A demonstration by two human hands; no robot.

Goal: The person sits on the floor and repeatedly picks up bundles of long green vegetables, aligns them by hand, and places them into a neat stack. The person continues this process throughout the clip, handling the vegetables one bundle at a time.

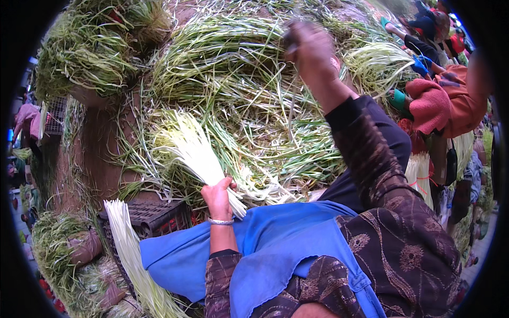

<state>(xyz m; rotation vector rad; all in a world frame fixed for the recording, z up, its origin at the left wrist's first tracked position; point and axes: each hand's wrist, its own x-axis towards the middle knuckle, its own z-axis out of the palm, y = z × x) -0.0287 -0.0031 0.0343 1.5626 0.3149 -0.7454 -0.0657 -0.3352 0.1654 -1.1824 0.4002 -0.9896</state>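
My left hand (218, 197) grips a bunch of long white vegetable stalks (199, 149) near one end, just above the blue apron (278, 234) on my lap. Their yellowish leafy ends point up and left, over the heap. My right hand (314, 51) is raised at the upper middle and blurred. Its fingers are curled round a small dark object (291, 41) that is too smeared to name. Below that hand spreads a wide heap of loose green stalks and leaves (234, 59).
A black plastic crate (155, 214) stands at my left, with another bunch of white stalks (127, 242) leaning on it. Leafy bundles (87, 51) rise at upper left. At right, a person in orange clothing (463, 103) handles stalks with blue gloves (420, 65), near a red-tied bundle (419, 175).
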